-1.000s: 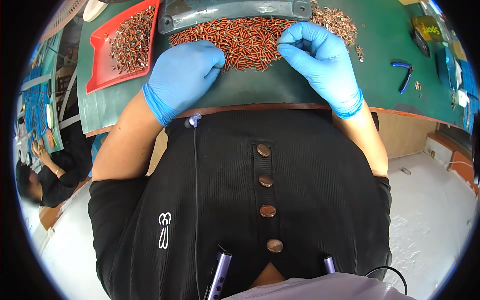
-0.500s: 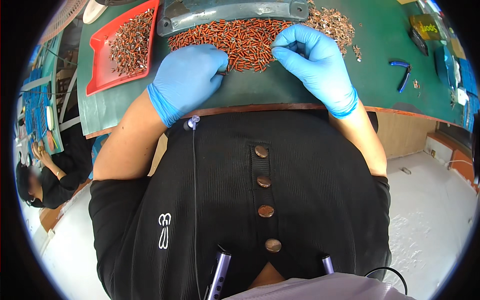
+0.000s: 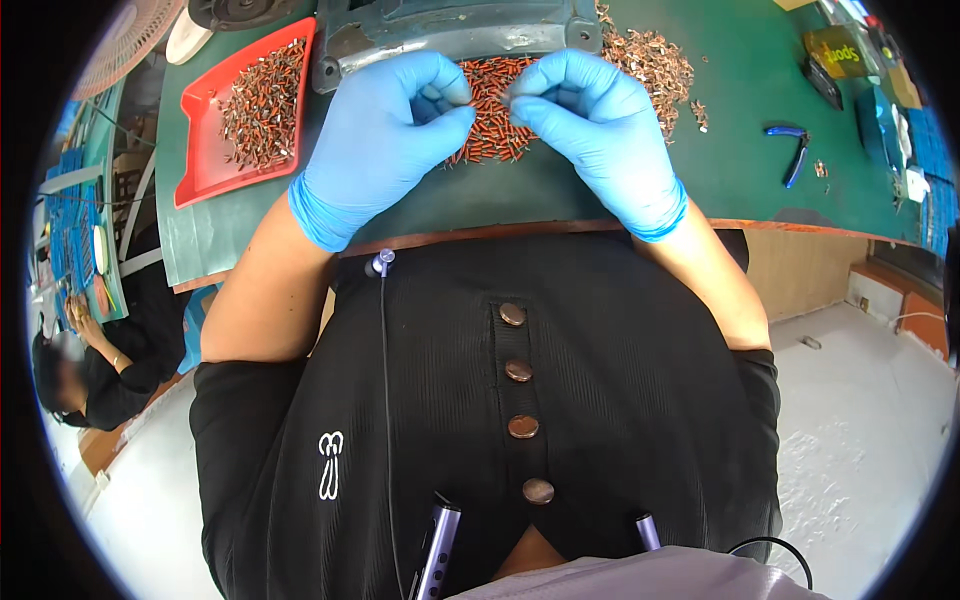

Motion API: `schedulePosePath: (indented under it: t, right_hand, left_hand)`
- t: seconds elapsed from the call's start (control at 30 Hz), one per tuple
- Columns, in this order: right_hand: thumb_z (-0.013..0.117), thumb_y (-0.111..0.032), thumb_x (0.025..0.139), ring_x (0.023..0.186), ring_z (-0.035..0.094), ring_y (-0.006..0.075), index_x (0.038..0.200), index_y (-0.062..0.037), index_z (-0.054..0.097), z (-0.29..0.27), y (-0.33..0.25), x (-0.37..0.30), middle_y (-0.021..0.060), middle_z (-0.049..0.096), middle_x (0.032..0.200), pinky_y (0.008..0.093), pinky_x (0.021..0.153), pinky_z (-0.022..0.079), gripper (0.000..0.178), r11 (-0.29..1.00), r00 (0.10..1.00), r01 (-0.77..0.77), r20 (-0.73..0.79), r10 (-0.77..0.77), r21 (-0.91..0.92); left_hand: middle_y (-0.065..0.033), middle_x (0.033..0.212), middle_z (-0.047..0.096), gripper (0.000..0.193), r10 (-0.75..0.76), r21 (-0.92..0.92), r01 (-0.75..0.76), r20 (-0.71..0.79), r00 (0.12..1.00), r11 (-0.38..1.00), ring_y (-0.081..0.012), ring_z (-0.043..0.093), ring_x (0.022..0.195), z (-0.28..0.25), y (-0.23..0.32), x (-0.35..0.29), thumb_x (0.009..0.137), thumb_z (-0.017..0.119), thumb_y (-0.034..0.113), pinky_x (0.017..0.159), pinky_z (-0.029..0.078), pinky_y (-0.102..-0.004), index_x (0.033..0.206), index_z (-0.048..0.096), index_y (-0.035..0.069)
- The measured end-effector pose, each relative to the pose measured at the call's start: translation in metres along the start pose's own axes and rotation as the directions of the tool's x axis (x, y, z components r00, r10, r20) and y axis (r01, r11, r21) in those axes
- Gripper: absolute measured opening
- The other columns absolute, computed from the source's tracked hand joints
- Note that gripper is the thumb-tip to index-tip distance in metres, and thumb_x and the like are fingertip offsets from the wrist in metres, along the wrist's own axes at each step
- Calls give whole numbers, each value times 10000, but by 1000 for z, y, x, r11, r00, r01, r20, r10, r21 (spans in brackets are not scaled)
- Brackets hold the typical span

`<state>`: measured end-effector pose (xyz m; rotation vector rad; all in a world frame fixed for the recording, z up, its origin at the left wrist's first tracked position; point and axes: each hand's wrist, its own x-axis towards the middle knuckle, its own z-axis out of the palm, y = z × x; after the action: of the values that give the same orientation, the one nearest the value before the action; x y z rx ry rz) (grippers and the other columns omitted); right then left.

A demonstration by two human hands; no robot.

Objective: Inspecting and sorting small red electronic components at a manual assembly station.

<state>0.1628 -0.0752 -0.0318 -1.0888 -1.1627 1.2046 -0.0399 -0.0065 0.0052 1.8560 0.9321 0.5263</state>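
Note:
Both my hands wear blue gloves and face each other over a heap of small orange cylindrical parts with metal ends [image 3: 493,140]. My left hand [image 3: 375,135] is closed, thumb and fingertips pinched together above the heap. Close by on its right, my right hand [image 3: 605,130] also pinches thumb against forefinger. A tiny pale glint shows at the right fingertips, too small to name. Whatever the left fingertips hold is hidden. The hands cover much of the heap's sides.
On the green table [image 3: 735,180], a red tray [image 3: 208,165] of similar parts lies left. A grey-green metal base [image 3: 450,35] stands behind the heap. Copper-coloured scraps [image 3: 650,70] are spread right of it. Blue-handled cutters [image 3: 798,155] lie farther right. A person sits far left.
My left hand has lifted and moved right from the heap's front edge, its fingertips now pinched. My right hand has shifted slightly left toward it. The view has tilted a little.

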Motion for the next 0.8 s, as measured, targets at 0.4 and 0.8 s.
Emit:
schedulePosePath:
  t: [0.4, 0.8]
  right_hand:
    - [637, -20, 912, 768, 596, 63, 959, -1, 594, 16, -13, 22, 29, 642, 851, 218, 691, 500, 67, 979, 953, 201, -227, -200, -19]
    - [604, -12, 915, 720, 587, 92, 963, 15, 591, 28, -26, 64, 54, 630, 820, 228, 674, 491, 56, 908, 966, 105, -257, 3, 405]
  left_hand:
    - [-21, 813, 662, 150, 121, -270, -173, -199, 973, 947, -62, 602, 699, 19, 18, 21, 857, 711, 60, 631, 501, -208, 983, 659, -2]
    - [-24, 876, 675, 127, 115, -309, -269, -438, 892, 912, -49, 590, 752, 14, 12, 44, 887, 684, 14, 683, 494, -200, 1009, 676, -17]
